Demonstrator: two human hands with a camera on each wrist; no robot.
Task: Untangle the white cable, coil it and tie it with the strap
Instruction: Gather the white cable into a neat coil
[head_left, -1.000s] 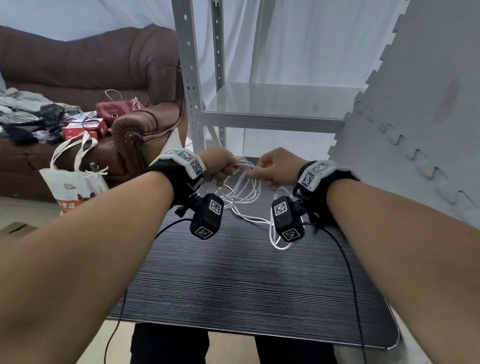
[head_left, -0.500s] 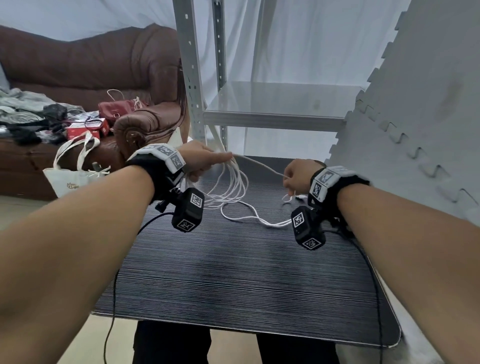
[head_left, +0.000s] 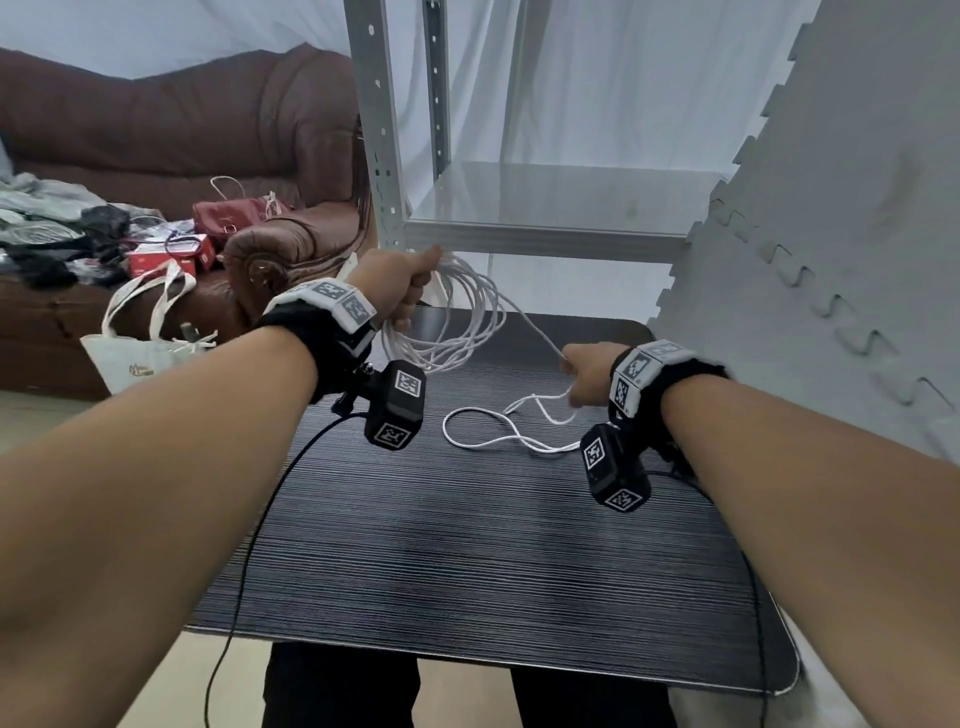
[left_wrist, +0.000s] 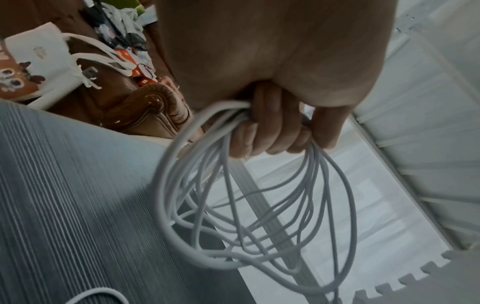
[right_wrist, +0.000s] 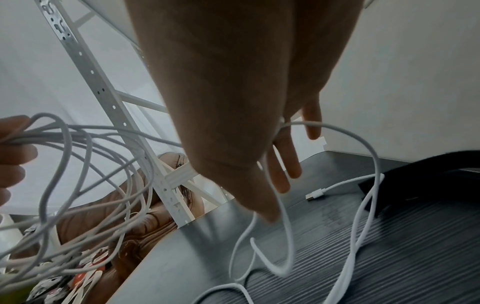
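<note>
The white cable (head_left: 470, 325) hangs as several loose loops from my left hand (head_left: 415, 283), which grips the bundle in a fist above the far left of the black table (head_left: 467, 571). In the left wrist view my fingers (left_wrist: 272, 131) curl round the loops (left_wrist: 259, 205). One strand runs taut to my right hand (head_left: 584, 374), which pinches it low over the table's right side. The remaining cable (head_left: 483, 441) lies slack on the table, ending in a USB plug (right_wrist: 313, 195). A black strap-like band (right_wrist: 420, 164) lies on the table right of the right hand (right_wrist: 233, 102).
A grey metal shelf rack (head_left: 519, 228) stands just behind the table. A grey foam mat wall (head_left: 831, 208) closes the right side. A brown sofa (head_left: 208, 130) with clutter and a white tote bag (head_left: 145, 353) are at the left. Black camera cords hang from both wrists.
My hands have moved apart. The left hand rose and went left with the loops; the right hand drew one strand out to the right and down toward the table.
</note>
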